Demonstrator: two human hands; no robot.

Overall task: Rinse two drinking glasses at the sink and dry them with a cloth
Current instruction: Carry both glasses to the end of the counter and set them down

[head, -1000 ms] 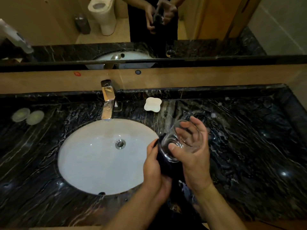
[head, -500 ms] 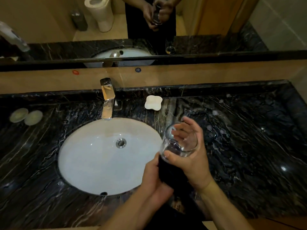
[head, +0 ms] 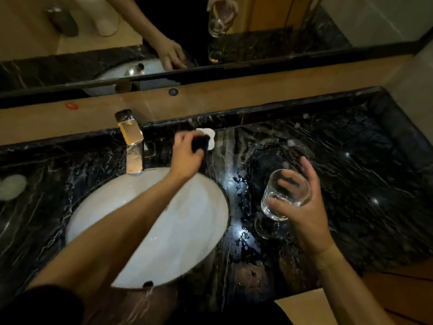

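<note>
head view, looking down on a black marble counter streaked with white veins and beaded with water near the basin. the left hand is stretched across the white oval sink to the back of the counter, fingers closed around a bunched dark cloth, which sits against a small white soap dish just right of the chrome faucet. whether the cloth rests on the counter or is lifted off it cannot be told, as the hand is blurred. the right hand is over the counter to the right of the sink, well apart from the left, wrapped partly open around a clear drinking glass: thumb on the near side, fingers curled round the far side and showing through the glass. the glass is tilted, its mouth turned up toward the camera, and it is held clear of the counter, where its reflection shows just below it. two pale round objects lie at the far left edge of the counter. along the top, the mirror shows both hands, the held glass, and a second glass standing on the counter below it.
</note>
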